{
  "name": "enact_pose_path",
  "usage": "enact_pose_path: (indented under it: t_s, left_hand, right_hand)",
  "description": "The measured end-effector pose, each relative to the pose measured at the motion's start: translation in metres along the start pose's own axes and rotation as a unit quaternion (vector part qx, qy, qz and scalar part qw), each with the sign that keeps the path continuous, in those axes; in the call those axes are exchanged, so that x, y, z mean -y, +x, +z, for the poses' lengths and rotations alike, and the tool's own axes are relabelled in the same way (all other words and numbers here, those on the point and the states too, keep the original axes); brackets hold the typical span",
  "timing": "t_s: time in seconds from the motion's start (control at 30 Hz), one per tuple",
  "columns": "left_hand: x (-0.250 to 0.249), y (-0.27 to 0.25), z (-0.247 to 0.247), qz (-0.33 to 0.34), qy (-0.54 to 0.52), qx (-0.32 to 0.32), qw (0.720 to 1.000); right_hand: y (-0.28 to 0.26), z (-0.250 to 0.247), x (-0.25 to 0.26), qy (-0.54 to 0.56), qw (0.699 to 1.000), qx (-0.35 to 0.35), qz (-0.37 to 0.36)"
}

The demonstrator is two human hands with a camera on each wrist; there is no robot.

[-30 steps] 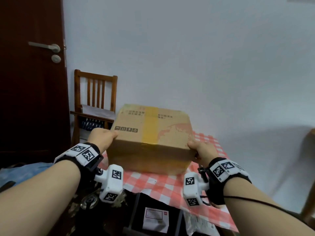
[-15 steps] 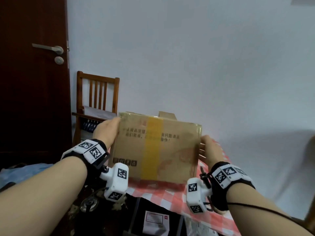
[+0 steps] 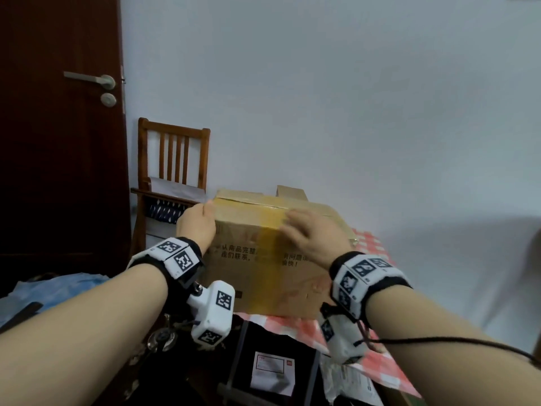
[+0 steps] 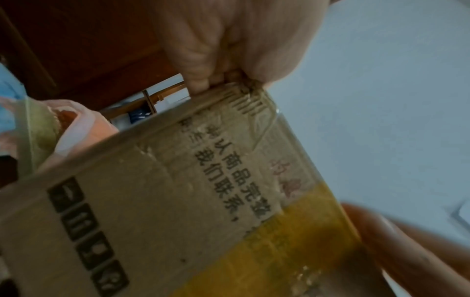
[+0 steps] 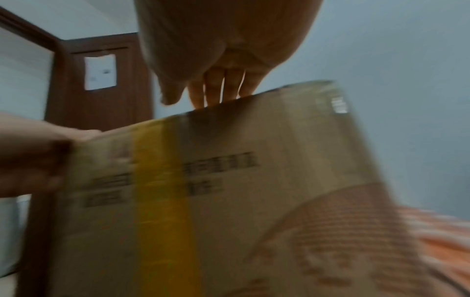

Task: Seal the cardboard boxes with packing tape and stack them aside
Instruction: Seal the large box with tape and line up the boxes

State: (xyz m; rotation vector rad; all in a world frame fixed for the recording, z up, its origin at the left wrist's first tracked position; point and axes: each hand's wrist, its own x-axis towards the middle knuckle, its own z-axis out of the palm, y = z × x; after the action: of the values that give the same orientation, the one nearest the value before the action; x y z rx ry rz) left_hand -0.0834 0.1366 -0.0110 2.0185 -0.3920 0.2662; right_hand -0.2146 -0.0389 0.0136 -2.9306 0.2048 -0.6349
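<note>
A cardboard box (image 3: 257, 276) stands on the red checked tablecloth (image 3: 369, 247), its printed face toward me. A yellow tape strip (image 3: 265, 259) runs down that face and over the top edge. My left hand (image 3: 202, 218) grips the box's upper left corner; the left wrist view shows fingers (image 4: 203, 60) and thumb pinching that corner of the box (image 4: 152, 201). My right hand (image 3: 304, 230) lies flat on the top front edge. Its straight fingers (image 5: 223, 88) reach over the box (image 5: 254, 191). A loose flap (image 3: 289, 191) sticks up behind the top.
A wooden chair (image 3: 175, 159) stands left of the box against the white wall, beside a dark door (image 3: 58, 142). Below the table's near edge sits a black item with a white label (image 3: 272, 367). Blue cloth (image 3: 58, 285) lies at the left.
The box has been tipped toward me, so its taped face now faces me. My right hand has left the right side for the top edge; my left hand stayed at the left corner.
</note>
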Motion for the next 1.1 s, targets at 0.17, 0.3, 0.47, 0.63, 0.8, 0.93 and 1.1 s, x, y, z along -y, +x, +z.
enact_pose_path:
  t_s: [0.17, 0.3, 0.47, 0.63, 0.8, 0.93, 1.1]
  left_hand:
    - [0.018, -0.010, -0.018, 0.169, 0.044, 0.044, 0.984]
    - [0.024, 0.006, -0.030, 0.222, 0.095, 0.070, 0.968]
    - [0.015, 0.015, -0.032, 0.166, 0.021, 0.107, 0.980]
    - [0.016, 0.010, -0.036, 0.040, -0.185, 0.137, 0.972]
    - [0.019, 0.015, -0.028, -0.083, -0.300, 0.062, 0.948]
    - [0.015, 0.019, -0.011, -0.125, -0.131, 0.000, 0.983]
    - [-0.010, 0.018, -0.015, -0.087, -0.003, -0.036, 0.996]
  right_hand:
    - [0.036, 0.033, 0.059, 0.032, 0.995, 0.022, -0.087]
    - [0.057, 0.045, 0.075, 0.073, 0.994, -0.013, -0.085]
    - [0.057, 0.038, 0.068, 0.121, 0.988, -0.035, -0.085]
    - [0.057, 0.031, 0.061, 0.253, 0.967, -0.005, -0.011]
    - [0.061, 0.032, 0.063, 0.254, 0.967, 0.019, 0.004]
    - [0.061, 0.036, 0.063, 0.211, 0.977, 0.016, -0.027]
    - [0.061, 0.036, 0.064, 0.199, 0.980, 0.010, -0.026]
